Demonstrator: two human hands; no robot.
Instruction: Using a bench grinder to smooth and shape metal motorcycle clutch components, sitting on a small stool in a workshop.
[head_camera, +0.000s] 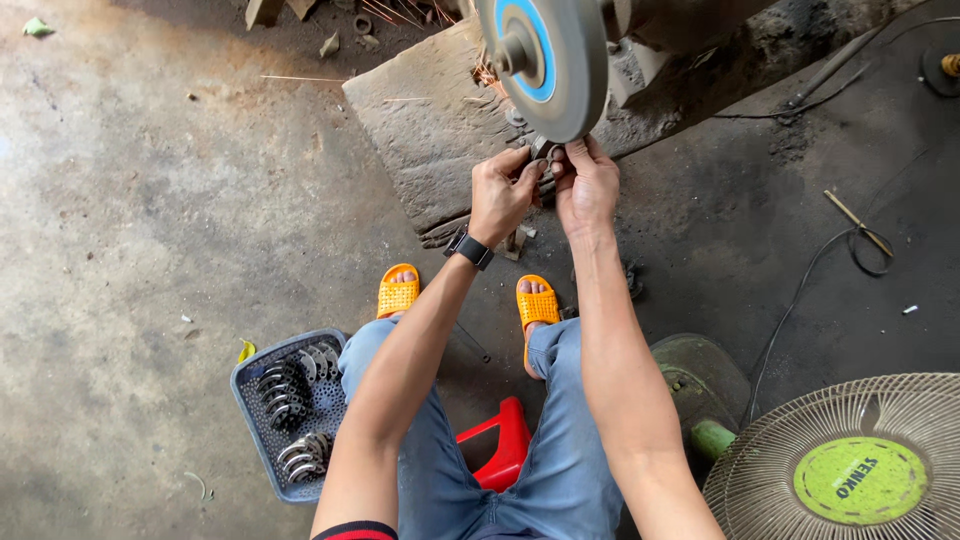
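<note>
Your knees sit lowest in frame over a red stool (497, 447). Above, your left hand (499, 193) and right hand (585, 183) pinch a small metal piece (543, 152) with their fingers, against the grinding wheel (545, 60) at top centre. Lower left, a grey basket (262, 430) holds similar pieces.

Two hands, left hand (497, 195) and right hand (585, 183), both pinched on one small metal piece (543, 152). One grinding wheel (545, 62) just above the grip. Two orange slippers (398, 292) below it. One red stool (500, 447) farther below. One grey basket (250, 395) down-left, curved metal parts (288, 395) inside, too many to count. One fan (850, 470) down-right.
</note>
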